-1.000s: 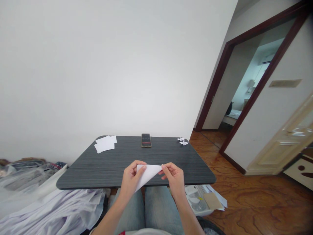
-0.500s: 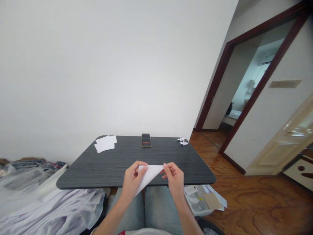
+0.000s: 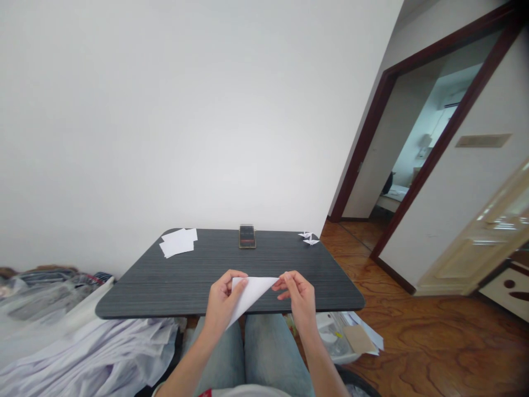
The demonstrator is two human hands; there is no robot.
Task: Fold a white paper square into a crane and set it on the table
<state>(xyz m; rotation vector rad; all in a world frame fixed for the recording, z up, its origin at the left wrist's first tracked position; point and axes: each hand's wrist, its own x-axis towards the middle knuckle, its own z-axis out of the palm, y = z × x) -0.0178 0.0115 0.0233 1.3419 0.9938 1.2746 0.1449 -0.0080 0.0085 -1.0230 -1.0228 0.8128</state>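
A white sheet of paper (image 3: pixel 253 292), folded into a triangle, is held up over the near edge of the table. My left hand (image 3: pixel 222 298) grips its left corner, thumb on the near face and fingers behind. At the pointed right corner, my right hand (image 3: pixel 298 292) pinches the tip between thumb and forefinger, its other fingers loosely curled. The top edge of the paper runs nearly level between both hands, and its lower point hangs past the table edge above my lap.
On the dark table (image 3: pixel 215 264), several white paper sheets (image 3: pixel 178 242) lie at the back left. A small dark stand (image 3: pixel 247 237) is at the back middle. Two folded paper cranes (image 3: pixel 309 240) sit at the back right. Below right is a bin of papers (image 3: pixel 345 336); clothes (image 3: pixel 95 353) lie left.
My right hand has shifted slightly right and its fingers have spread a little at the paper's tip. The left hand and paper have risen very slightly.
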